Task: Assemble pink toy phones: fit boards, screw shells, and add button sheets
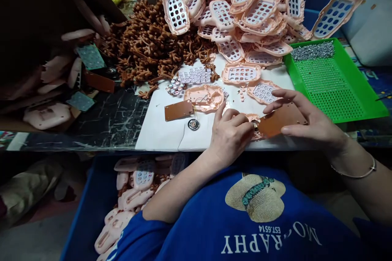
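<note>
Blue shirt fills the head view's bottom; above it both hands work at the white sheet. Left hand is curled, fingertips pinched on something small — what, I cannot tell. Right hand, fingers spread, holds a brown circuit board at three o'clock of the left, over a pink shell. Seemingly a fitting step; next calls for careful alignment.

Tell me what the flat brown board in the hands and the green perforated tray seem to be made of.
Flat brown board: probably phenolic circuit board, matte with small holes, under the right hand and beside the left hand. Green perforated tray: apparently moulded plastic, glossy with a uniform hole grid.
</note>
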`<state>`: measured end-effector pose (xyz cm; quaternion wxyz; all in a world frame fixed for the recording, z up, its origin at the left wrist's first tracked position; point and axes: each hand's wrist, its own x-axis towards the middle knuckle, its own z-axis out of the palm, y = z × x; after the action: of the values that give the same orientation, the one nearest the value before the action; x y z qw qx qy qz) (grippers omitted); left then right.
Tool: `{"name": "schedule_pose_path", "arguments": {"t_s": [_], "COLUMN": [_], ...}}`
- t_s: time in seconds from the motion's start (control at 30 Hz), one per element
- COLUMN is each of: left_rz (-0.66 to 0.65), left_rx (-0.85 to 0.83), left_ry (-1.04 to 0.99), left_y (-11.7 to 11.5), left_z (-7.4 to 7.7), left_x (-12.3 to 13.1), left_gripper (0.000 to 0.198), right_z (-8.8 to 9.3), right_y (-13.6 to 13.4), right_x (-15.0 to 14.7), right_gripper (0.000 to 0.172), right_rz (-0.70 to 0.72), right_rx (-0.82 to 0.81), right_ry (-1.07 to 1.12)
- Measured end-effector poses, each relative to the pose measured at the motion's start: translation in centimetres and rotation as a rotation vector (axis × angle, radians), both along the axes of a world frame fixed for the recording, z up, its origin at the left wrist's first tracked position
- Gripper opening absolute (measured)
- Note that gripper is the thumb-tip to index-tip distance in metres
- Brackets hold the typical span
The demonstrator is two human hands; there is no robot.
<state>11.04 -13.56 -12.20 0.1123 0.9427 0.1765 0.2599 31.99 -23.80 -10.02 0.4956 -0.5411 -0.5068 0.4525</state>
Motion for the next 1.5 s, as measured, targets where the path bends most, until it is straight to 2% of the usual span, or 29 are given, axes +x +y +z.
{"name": "schedule_pose_path", "arguments": {"t_s": [0.07,0.13,0.33,0.43,0.57,0.73,0.9,1.1,1.27,1.37,1.5], "left_rz": [-0.007,-0.012,-0.016,-0.012,-0.046,-0.098,-0.063,-0.058,-0.082,-0.108,-0.135], "left_rx": [0.008,0.006,-0.033,-0.053,-0.042,-0.092,-0.159,-0.216,-0.246,-0.278,-0.295], "left_ry": [-0.013,-0.034,-0.033,-0.020,-0.019,0.016,-0.039,-0.054,-0.099,-0.124,-0.167], "left_y": [0.0,0.0,-0.2,-0.1,0.0,0.0,0.0,0.1,0.1,0.2,0.2], "left_z": [-0.1,-0.2,-0.3,-0.2,-0.1,0.0,-0.2,-0.2,-0.1,-0.1,-0.3], "left_x": [0.0,0.0,-0.1,-0.1,-0.3,-0.9,-0.7,-0.2,-0.2,-0.1,-0.1], "left_gripper": [0.015,0.014,0.013,0.014,0.013,0.013,0.012,0.014,0.012,0.012,0.009], "right_z": [0.0,0.0,-1.2,-1.7,-2.0,-2.1,-1.8,-1.9,-1.9,-1.9,-1.5], "right_y": [0.2,0.3,0.4,0.6,0.9,0.9,0.8,1.0,0.6,0.5,0.8], "right_x": [0.1,-0.1,-1.1,-1.5,-1.9,-1.8,-1.7,-1.9,-1.9,-1.7,-1.2], "right_gripper": [0.081,0.086,0.054,0.053,0.059,0.068,0.072,0.065,0.064,0.062,0.054], "right_rz": [0.016,-0.032,-0.269,-0.293,-0.321,-0.262,-0.241,-0.254,-0.241,-0.195,-0.057], "right_rx": [-0.034,-0.055,-0.066,-0.072,-0.075,-0.037,-0.017,-0.014,0.017,0.055,0.089], "right_ry": [0.102,0.143,0.131,0.097,0.009,-0.080,-0.095,-0.056,-0.188,-0.232,-0.368]}}
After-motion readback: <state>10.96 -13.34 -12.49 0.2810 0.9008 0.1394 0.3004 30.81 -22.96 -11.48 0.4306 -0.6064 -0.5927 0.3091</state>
